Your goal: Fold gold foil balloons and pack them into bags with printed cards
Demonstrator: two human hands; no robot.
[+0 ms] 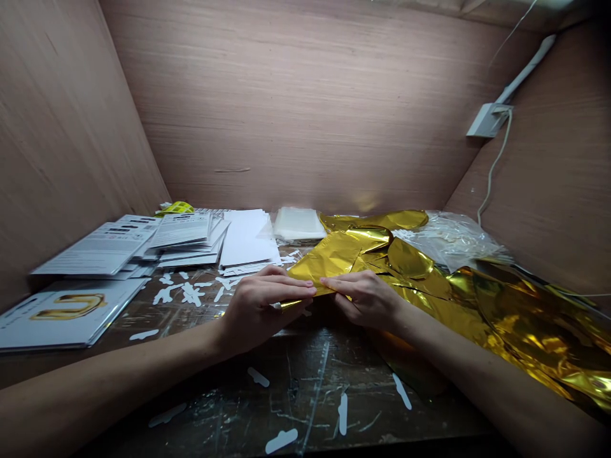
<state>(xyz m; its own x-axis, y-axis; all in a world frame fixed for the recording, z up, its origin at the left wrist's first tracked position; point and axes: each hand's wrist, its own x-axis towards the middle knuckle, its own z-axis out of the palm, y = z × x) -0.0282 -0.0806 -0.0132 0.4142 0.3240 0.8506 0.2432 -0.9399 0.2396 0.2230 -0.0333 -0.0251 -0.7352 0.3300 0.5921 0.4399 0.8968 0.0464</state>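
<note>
Both hands grip the near edge of a gold foil balloon, flat and uninflated, above the dark tabletop. My left hand is closed on its left corner, with a narrow folded strip of foil showing under the fingers. Just to the right, my right hand pinches the same edge, its fingertips close to the left ones. The thumbs are partly hidden. More gold foil lies heaped on the right, partly beneath my right forearm.
Printed cards and a card picturing a gold U lie on the left. White sheets, clear sleeves and a plastic bag line the back. White paper cut-outs litter the table. Wooden walls enclose it.
</note>
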